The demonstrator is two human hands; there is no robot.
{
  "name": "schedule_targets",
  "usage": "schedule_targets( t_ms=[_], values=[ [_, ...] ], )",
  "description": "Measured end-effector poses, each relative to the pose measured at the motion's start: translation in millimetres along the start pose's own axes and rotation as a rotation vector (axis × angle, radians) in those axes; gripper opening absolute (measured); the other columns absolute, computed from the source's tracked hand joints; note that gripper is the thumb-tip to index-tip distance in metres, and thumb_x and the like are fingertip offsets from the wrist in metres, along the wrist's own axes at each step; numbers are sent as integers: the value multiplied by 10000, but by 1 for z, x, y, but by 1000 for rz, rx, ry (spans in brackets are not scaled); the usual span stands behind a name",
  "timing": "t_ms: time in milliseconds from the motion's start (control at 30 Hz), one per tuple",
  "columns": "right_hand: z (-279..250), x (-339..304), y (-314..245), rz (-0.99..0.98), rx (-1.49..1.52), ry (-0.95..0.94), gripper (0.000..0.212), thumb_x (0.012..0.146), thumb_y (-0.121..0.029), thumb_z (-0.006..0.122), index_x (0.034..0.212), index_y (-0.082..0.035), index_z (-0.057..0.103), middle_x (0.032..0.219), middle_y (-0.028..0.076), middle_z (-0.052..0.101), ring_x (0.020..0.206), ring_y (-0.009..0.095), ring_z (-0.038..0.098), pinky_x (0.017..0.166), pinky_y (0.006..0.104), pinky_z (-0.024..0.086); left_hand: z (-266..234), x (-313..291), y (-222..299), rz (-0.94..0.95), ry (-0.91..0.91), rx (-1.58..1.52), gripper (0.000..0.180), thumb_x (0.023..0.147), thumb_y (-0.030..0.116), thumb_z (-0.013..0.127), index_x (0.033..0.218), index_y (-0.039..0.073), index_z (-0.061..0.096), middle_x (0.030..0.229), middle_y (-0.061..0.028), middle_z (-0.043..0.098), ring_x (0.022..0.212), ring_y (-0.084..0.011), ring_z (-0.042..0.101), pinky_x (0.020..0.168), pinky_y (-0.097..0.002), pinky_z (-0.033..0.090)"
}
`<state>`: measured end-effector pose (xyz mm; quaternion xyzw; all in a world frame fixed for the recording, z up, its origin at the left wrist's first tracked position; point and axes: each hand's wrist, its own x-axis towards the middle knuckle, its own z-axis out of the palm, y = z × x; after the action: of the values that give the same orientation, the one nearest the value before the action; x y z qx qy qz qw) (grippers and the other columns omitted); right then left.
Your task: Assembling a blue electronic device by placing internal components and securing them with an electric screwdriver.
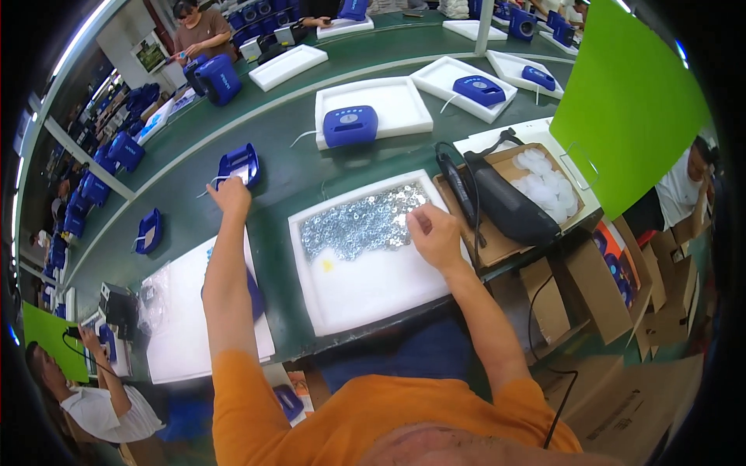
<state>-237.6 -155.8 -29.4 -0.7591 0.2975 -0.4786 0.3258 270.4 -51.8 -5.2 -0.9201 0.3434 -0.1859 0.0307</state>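
Observation:
My left hand (231,197) reaches forward to a blue plastic housing (249,172) on the green bench, its fingers closed at the near edge. A thin white cable trails from that housing beside my fingers. My right hand (437,236) is over the right side of a white foam tray (373,299), with thumb and fingers pinched together; what they hold, if anything, is too small to make out. Shiny metal washers (353,225) are heaped across the tray's far half, and a small yellow mark shows on the foam.
Right of the tray, a cardboard box (497,252) holds a black tool (509,198) and white discs (544,186). Foam trays with blue devices (350,126) stand ahead. Another blue housing (148,231) lies left. A green panel (622,109) rises at right. Co-workers sit around.

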Motion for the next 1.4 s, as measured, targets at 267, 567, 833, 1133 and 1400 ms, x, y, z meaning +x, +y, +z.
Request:
schedule_targets(
  t_ms=[267,567,833,1133,1400],
  values=[
    [-1,-5,3,-21,-46,-17,107,992,-111,819,952,-20,778,826,113,796,675,241,790,638,352,606,1,9,-1,102,-31,-30,215,990,89,697,1124,139,859,1182,-140,847,1225,-312,782,1365,-712,263],
    [-2,2,-3,-4,-26,-22,132,1021,-121,811,971,1,795,791,105,791,673,197,768,651,330,602,-64,-3,-26,148,0,-1279,141,1177,216,657,1168,80,693,1001,-29,716,998,-142,715,1001,-319,524],
    [-15,37,-108,-197,96,-338,552,1022,-252,888,1502,-44,713,1204,108,796,991,164,753,702,296,602,-210,-157,10,217,-470,-1631,187,1192,259,630,1180,81,685,970,52,680,929,-37,602,846,-215,441],
    [-23,49,-128,-214,58,-547,428,940,-305,916,1208,13,813,1058,159,825,908,276,794,833,406,643,-228,-190,34,313,-816,-1707,210,1172,293,684,1209,87,698,1004,45,734,908,-24,658,841,-192,484],
    [-51,41,-95,207,212,-555,499,992,-347,899,1226,83,807,969,118,822,856,154,774,721,302,652,-166,-207,48,-46,-961,-1796,906,1195,764,300,1561,4,630,1313,-134,827,1099,-228,827,1075,-368,617]
  ],
)
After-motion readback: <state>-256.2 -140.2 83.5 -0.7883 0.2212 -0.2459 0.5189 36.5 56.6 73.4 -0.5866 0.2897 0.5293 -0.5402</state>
